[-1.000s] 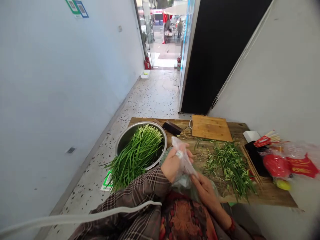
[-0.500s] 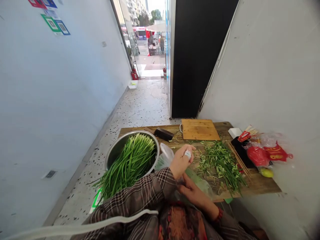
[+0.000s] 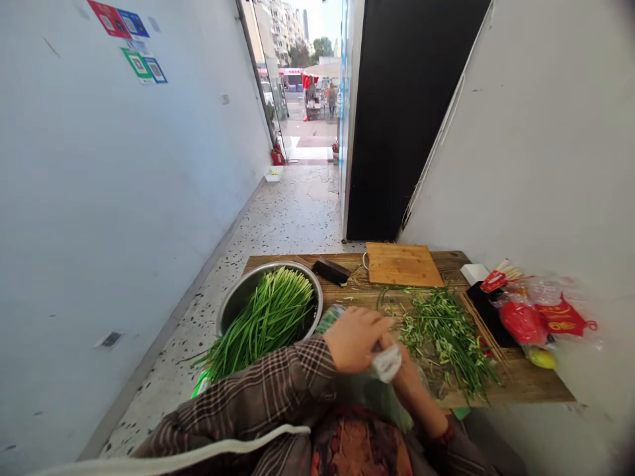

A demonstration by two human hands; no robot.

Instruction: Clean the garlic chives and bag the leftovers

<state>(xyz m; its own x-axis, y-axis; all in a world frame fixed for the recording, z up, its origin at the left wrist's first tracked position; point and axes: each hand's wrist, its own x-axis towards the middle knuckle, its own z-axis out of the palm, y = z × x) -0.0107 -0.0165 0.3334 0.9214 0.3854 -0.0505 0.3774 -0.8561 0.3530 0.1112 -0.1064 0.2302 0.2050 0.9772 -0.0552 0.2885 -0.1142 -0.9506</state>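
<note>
My left hand is closed on the gathered top of a thin plastic bag close to my body. My right hand meets it there, its fingers wrapped round the same gathered plastic, partly hidden behind the left. A whitish twisted end of the bag sticks out between the hands. Left of them a steel basin holds a large bundle of green chives, leaves hanging over the near rim. To the right, loose trimmed greens are spread on the wooden table.
A wooden cutting board and a dark block lie at the table's far side. On the right are a black tray, red plastic packages, long sticks and a yellow-green object. A black cabinet stands beyond.
My left hand has turned from upright to palm-down over the bag's neck, and my right hand has risen beside it. The view has shifted slightly, moving the scene right and down.
</note>
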